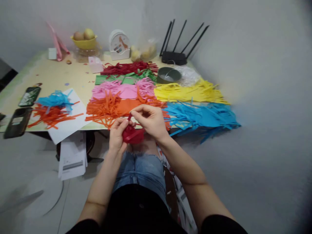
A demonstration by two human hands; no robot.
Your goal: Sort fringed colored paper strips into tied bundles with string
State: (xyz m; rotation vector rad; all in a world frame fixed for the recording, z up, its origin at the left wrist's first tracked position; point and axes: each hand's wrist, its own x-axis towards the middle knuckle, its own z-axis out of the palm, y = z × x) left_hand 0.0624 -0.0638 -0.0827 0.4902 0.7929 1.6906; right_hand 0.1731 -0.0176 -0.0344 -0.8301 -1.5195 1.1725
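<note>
A piece of dark red paper (134,136) hangs between my two hands, above my lap and close to the table's front edge. My left hand (118,133) is closed on it, with thumb and fingers pinching its narrow upper part. The fingertips of my right hand (149,121) pinch the top end of the same strip. Just behind my hands lies orange fringed paper (126,106). Pink fringed paper (128,91), a green one (108,79) and a dark red one (124,68) lie farther back. Blue fringed paper (207,115) and yellow fringed paper (185,92) spread to the right.
Blue strips (56,99) and orange strips (52,113) lie on white paper (78,113) at left, beside two phones (29,96). A router (174,58), a round green container (169,75) and a yellow fruit bowl (85,43) stand at the back.
</note>
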